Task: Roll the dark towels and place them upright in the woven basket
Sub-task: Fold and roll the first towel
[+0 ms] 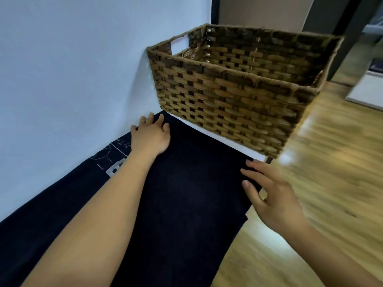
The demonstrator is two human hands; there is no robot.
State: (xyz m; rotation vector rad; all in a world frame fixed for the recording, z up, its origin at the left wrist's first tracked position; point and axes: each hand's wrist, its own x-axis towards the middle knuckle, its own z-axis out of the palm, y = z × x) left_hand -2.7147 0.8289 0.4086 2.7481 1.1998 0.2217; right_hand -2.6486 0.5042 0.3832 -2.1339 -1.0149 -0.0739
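A dark towel (186,183) lies flat and lengthwise on a white table, running from me toward the woven basket (228,96). The basket stands at the table's far end against the wall, and what I see of its inside holds nothing. My left hand (151,135) rests on the towel's far left corner, its fingertips curled at the edge. My right hand (271,193) has straight, spread fingers that touch the towel's right edge near the far right corner.
A second dark cloth (51,208) with white printed marks lies under and left of the towel, along the white wall (72,69). The table's right edge (251,210) drops to a wooden floor (321,162). A doorway is at the back right.
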